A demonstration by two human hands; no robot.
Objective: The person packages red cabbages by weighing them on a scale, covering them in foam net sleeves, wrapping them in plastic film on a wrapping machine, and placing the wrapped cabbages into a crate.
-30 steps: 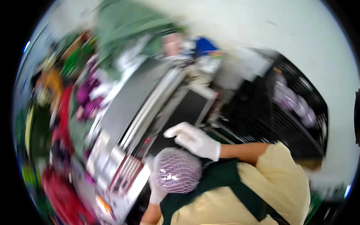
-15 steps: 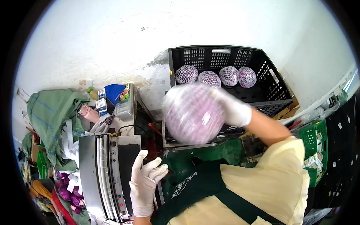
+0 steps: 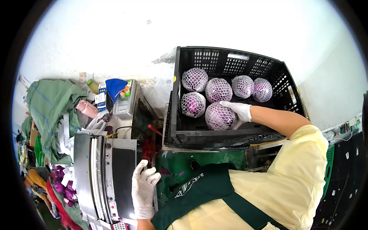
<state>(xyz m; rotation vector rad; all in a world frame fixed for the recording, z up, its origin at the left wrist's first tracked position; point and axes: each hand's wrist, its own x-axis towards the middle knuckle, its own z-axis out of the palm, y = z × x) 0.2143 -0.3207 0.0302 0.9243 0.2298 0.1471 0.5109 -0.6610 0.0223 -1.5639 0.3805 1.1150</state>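
My right hand (image 3: 238, 110), in a white glove, grips a red cabbage (image 3: 220, 117) in a white foam net, low at the front of the black crate (image 3: 230, 135). Whether this cabbage rests on the crate floor I cannot tell. Beside and behind it lie several more netted red cabbages, among them one at the front left (image 3: 193, 104) and one in the middle (image 3: 219, 90). My left hand (image 3: 144, 189), also gloved, is raised with its fingers loosely bent and apart, holding nothing. It is nearest to the wrapping machine (image 3: 124, 178).
Left of the crate, a small table carries a clear plastic box (image 3: 124, 106), a pink bottle (image 3: 87, 109) and a blue cloth (image 3: 115, 88). Unwrapped red cabbages (image 3: 63, 186) lie at the lower left. A green crate (image 3: 329, 168) stands at the right.
My right hand has lowered the netted cabbage from in front of the crate into it. The front-left cabbage, hidden before, now shows. My left hand stays open near the machine.
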